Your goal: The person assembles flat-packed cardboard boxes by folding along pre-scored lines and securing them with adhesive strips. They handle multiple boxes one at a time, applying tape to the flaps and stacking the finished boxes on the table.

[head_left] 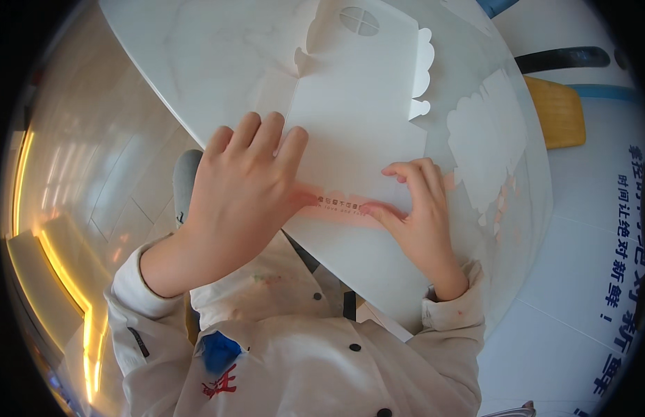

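A flat, die-cut cardboard box blank, white with scalloped side tabs and a round window at its far end, lies on the table. Its near flap is pink with a line of small print and looks folded up. My left hand is over the blank's near left corner, its thumb on the pink flap and its bent fingers spread; their tips are hidden. At the flap's right part rests the thumb of my right hand, whose fingers curve above the cardboard, apart from the thumb. Neither hand is gripping around anything.
The white marble-look table has a curved edge close to me. Right of the blank lies another pale scalloped cardboard sheet. A yellow chair seat stands past the table's right edge. Yellow light strips glow at left.
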The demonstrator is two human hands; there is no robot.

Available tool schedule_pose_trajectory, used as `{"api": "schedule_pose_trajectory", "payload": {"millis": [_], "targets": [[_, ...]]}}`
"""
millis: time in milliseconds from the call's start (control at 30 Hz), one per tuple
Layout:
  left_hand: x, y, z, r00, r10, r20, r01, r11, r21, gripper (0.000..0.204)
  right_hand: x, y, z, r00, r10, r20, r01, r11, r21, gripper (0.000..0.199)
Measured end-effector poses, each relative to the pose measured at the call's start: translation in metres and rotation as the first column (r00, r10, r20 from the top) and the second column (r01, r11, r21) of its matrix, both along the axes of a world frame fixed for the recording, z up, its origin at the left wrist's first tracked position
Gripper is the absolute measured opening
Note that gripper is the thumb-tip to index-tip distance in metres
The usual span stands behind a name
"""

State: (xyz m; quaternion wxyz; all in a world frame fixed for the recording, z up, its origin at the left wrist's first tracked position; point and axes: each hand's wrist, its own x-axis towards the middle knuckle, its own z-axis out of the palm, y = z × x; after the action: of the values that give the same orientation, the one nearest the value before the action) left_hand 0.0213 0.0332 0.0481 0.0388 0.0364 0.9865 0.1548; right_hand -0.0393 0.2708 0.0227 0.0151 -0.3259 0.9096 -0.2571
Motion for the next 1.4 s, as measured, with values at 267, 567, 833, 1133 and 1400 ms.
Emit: {"api": "schedule_pose_trajectory", "payload": {"millis": [267, 567, 833, 1133, 1400], "targets": [[0.025, 0.023, -0.036, 0.84, -0.302, -0.452, 0.408, 0.899, 0.158, 0.03, 0.005, -0.003, 0.003, 0.957, 0.264, 0.124, -0.248, 0.96, -0.132, 0.042], [0.045, -0.053, -0.036, 0.86, -0.272, -0.432, 0.343, 0.935, 0.093, 0.015, 0.006, -0.01, 0.015, 0.911, 0.405, -0.083, -0.381, 0.901, 0.209, 0.055], [0.068, 0.003, -0.032, 0.864, -0.357, -0.354, 0.31, 0.933, -0.182, 0.041, 0.033, -0.032, 0.012, 0.861, 0.506, -0.046, -0.505, 0.863, 0.026, 0.042], [0.067, -0.007, -0.026, 0.914, -0.181, -0.362, 0.204, 0.979, 0.025, 0.032, 0.019, -0.034, 0.007, 0.743, 0.568, -0.354, -0.509, 0.823, 0.251, 0.028], [0.022, -0.034, -0.007, 0.991, -0.025, 0.135, -0.06, 0.805, 0.591, 0.013, -0.008, -0.054, 0.019, 0.914, 0.389, -0.115, -0.392, 0.92, -0.007, 0.013]]}}
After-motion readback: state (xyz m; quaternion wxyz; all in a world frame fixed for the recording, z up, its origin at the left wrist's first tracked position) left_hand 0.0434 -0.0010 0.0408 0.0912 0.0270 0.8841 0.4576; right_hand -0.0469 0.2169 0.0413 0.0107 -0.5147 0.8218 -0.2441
